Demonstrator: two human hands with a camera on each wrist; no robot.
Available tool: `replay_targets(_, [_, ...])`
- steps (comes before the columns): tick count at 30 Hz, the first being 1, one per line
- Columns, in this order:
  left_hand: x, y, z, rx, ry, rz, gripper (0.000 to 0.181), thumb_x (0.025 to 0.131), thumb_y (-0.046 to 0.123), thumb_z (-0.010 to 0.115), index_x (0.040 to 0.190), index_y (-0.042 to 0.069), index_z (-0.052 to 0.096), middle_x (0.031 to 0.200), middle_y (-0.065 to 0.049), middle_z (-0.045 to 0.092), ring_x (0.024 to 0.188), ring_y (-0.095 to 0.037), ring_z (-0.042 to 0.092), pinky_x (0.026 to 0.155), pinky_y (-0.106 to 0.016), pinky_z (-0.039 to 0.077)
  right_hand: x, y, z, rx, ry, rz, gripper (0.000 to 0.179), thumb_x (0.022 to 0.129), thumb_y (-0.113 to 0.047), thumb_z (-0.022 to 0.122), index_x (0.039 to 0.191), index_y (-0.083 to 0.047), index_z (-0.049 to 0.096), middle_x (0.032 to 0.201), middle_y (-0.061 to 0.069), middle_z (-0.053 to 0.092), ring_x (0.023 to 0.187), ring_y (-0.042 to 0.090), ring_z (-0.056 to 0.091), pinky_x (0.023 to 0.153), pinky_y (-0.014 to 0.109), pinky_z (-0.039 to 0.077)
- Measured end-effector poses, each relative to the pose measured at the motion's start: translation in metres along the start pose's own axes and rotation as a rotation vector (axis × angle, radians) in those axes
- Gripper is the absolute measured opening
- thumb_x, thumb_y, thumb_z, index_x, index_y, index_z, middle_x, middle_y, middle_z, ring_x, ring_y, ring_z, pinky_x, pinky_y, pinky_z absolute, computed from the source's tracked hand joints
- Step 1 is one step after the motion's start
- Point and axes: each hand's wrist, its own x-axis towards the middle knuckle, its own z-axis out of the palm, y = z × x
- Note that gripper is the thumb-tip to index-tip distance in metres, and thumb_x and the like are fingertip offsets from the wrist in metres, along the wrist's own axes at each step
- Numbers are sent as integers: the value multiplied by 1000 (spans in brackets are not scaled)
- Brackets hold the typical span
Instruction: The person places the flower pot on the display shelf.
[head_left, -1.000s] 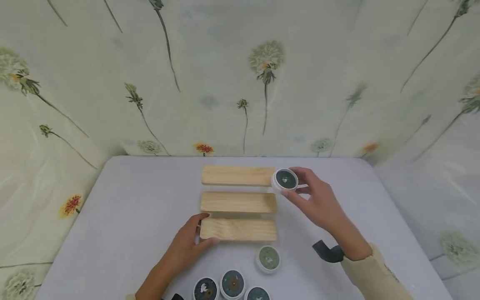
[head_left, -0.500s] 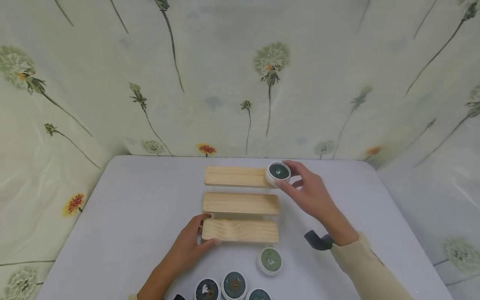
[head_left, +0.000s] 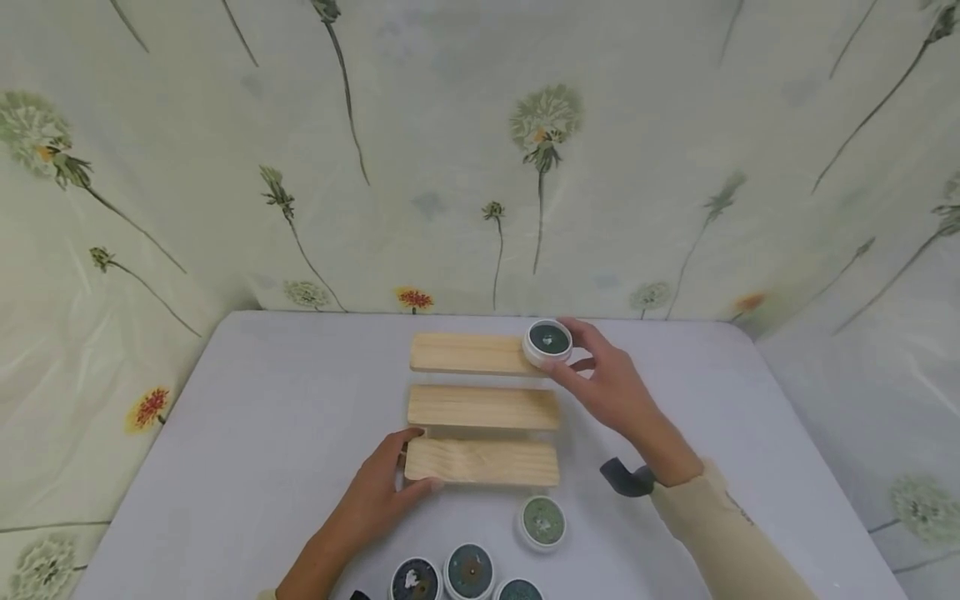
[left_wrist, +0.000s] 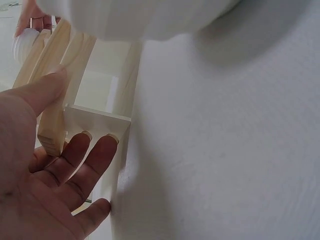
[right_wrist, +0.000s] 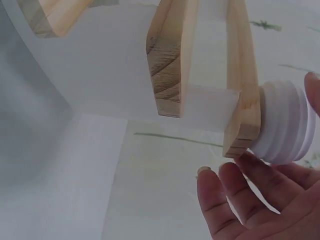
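Note:
A stepped rack with three wooden boards [head_left: 483,408] on pale supports [left_wrist: 97,119] stands mid-table. My left hand [head_left: 375,492] grips the left end of the lowest board [head_left: 480,462], thumb at its front edge and fingers behind, by the support. At the right end of the top board [head_left: 468,353], my right hand [head_left: 611,383] holds a white round jar [head_left: 549,339] with a dark green top between thumb and fingers. In the right wrist view the ribbed jar [right_wrist: 282,122] sits right against the board's face.
A jar with a light green top [head_left: 542,521] stands in front of the rack. Several darker-topped jars, among them a teal one with a brown spot [head_left: 469,571], are at the bottom edge. Floral sheeting [head_left: 420,167] hangs behind the white table [head_left: 300,383].
My right hand has carried the jar left from beside the top board onto its right end. The left hand keeps its grip on the lowest board.

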Motion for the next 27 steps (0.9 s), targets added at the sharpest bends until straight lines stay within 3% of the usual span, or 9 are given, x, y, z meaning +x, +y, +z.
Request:
replay_targets(6, [-1,0,3,2,-5,-4,75,90,36,84,150,10,48,137,-10,60,118,-25,59,101,-53,46,-21,0,0,-53,-18,75,89,94,-36,81,162,-6,31,151,18,53,136,31,52,98,51,53])
replay_targets(12, [-2,3,2,12,5,-2,74,90,34,84,150,9,48,135,-10,61,118,-26,58,102,-53,46,-51,-4,3,-131,-56,164,100,93,-50,78,165,-9,23,159,15,45,139,35,49,99,54,51])
replay_targets(21, [-2,1,2,4,-4,4,74,91,35,83,151,9,47,138,-11,59,120,-26,58,102,-52,46,-110,-1,26,-166,-195,261,94,89,-58,78,158,-7,40,154,18,49,134,37,54,99,53,52])
replay_targets(27, [-2,0,2,9,1,9,74,92,33,83,151,9,47,139,-11,59,119,-26,59,102,-52,46,-135,-7,48,-166,-269,427,110,72,-71,83,155,-9,46,152,14,53,140,39,48,108,60,42])
